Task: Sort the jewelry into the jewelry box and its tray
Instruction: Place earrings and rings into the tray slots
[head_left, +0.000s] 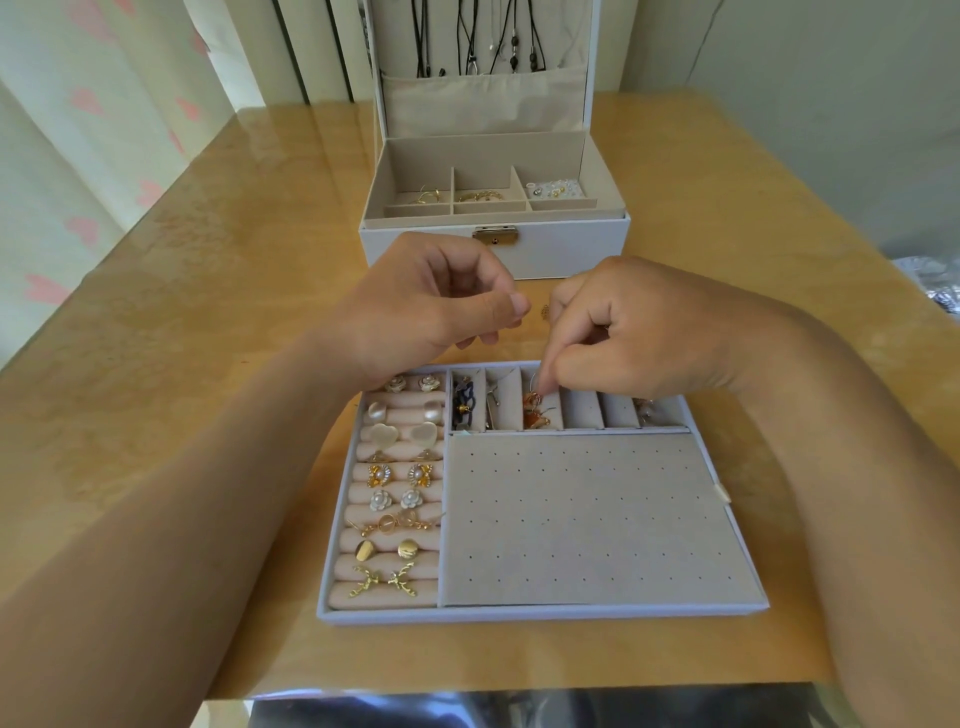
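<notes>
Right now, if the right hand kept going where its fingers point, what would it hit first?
Likely the orange earrings in a slot of the tray just below the right hand, though depth is unclear.

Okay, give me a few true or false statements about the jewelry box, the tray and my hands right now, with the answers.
1. The lid of the jewelry box stands open. True.
2. The right hand reaches into the jewelry box. False: it pinches an orange earring in a slot of the tray.
3. The perforated pad is full of studs. False: nothing shows pinned on it.
4. Necklaces hang inside the lid. True.
5. The earring pairs sit along the tray's right side. False: they line its left side.
</notes>
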